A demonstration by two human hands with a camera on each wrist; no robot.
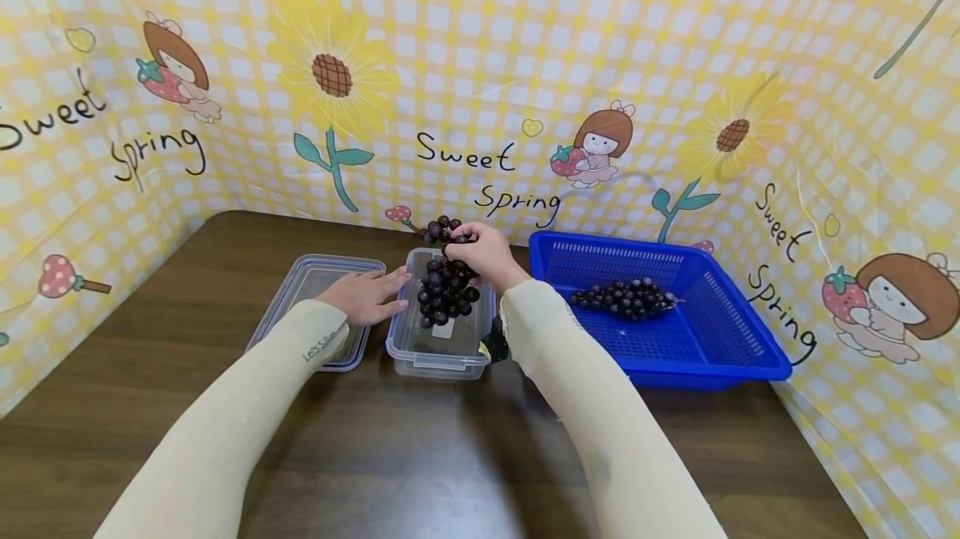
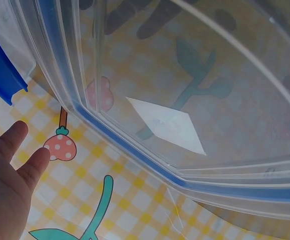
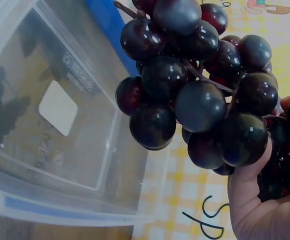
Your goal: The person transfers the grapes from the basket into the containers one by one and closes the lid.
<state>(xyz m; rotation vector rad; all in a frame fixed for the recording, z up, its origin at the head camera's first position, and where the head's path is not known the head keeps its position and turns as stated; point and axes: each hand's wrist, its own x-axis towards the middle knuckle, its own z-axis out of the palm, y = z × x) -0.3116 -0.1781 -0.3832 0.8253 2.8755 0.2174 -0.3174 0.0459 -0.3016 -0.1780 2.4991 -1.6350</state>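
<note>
"Sweet Spring" is written in black script several times across the yellow-and-white checked cloth with sunflowers and cartoon girls (image 1: 465,64) behind the brown wood-grain desk (image 1: 390,456). On the left cream sleeve (image 1: 247,414), small dark lettering begins "Let's S"; the remainder cannot be made out.

The right hand (image 1: 487,256) pinches a bunch of round, dark purple grapes (image 1: 446,293), which hangs over the clear rectangular plastic container (image 1: 438,371). The left hand (image 1: 363,297) is spread, its fingertips close to the container's left rim; whether they touch it, I cannot tell. Beneath that hand lies a clear rectangular plastic piece with a blue-lined rim (image 1: 300,293). To the right, a blue slotted plastic basket (image 1: 738,326) holds a second dark grape bunch (image 1: 630,299).

The right wrist view alone brings out the thin stems, the thumb pressed against the fruit, and small moulded marks (image 3: 78,70) on the container, too faint to read, near a white diamond-shaped sticker (image 3: 58,107) with no legible print. The left wrist view shows another pale four-sided patch (image 2: 170,122) through clear plastic, likewise without readable words, and the left hand's fingers apart; the held grapes are not recognisable there.
</note>
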